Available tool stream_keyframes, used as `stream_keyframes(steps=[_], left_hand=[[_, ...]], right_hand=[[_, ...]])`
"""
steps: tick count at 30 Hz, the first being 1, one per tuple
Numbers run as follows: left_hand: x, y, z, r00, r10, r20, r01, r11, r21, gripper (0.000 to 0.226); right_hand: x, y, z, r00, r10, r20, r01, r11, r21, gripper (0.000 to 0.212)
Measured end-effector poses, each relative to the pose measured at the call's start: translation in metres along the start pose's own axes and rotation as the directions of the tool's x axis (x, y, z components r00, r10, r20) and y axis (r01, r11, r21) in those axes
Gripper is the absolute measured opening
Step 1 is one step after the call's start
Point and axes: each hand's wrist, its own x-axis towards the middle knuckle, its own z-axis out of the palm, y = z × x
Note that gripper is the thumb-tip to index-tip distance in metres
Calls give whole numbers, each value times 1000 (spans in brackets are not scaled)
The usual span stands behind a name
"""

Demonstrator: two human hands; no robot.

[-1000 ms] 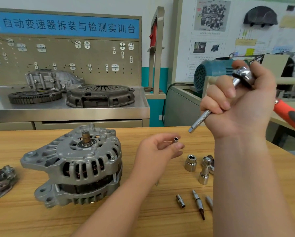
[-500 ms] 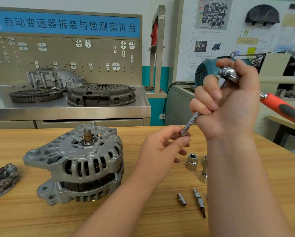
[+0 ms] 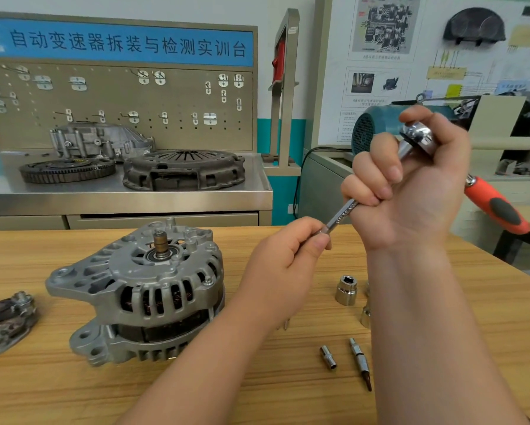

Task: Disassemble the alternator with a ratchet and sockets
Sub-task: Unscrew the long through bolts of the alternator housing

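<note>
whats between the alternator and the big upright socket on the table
Head view: the left hand, pinching the extension bar at its tip, crosses between alternator and socket.

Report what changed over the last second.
The left hand lifted its small socket up to the tip of the extension bar. The right hand, gripping the ratchet, shifted slightly left to meet it. Alternator and loose sockets stayed put.

Head view: looking forward and down, close over the alternator (image 3: pixel 141 289) at 8 o'clock.
Facing: pointing toward the pegboard (image 3: pixel 119 96) at 11 o'clock.
</note>
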Motion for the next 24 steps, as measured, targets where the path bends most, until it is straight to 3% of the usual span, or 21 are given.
stream_keyframes(steps=[5,9,15,17,19,21,22,24], left_hand=[[4,3,-12,996,-25,89,29,999,-35,33],[8,2,-19,971,-117,208,159,967,-198,39],[10,6,-23,898,-177,403,379,777,-503,34],[9,4,-22,886,-230,402,414,784,-463,33],[8,-5,-18,871,-349,346,431,881,-195,30],[6,-11,-13,841,-446,305,451,891,58,24],[5,-13,-10,822,-480,307,490,871,50,20],[3,-13,-6,782,-525,336,598,785,-162,15]], right_hand=[[0,2,0,1000,4,20,-5,997,78,18],[-1,1,1,999,4,45,-8,995,97,15],[-2,3,2,1000,12,-4,-12,994,108,15],[-1,1,1,998,10,-69,-2,993,114,13],[-1,-5,-1,992,4,-126,7,996,89,13],[-1,-14,-4,987,-19,-157,25,999,38,22],[0,-18,-5,986,-29,-167,32,999,15,27],[0,-23,-6,986,-28,-167,27,1000,-10,30]])
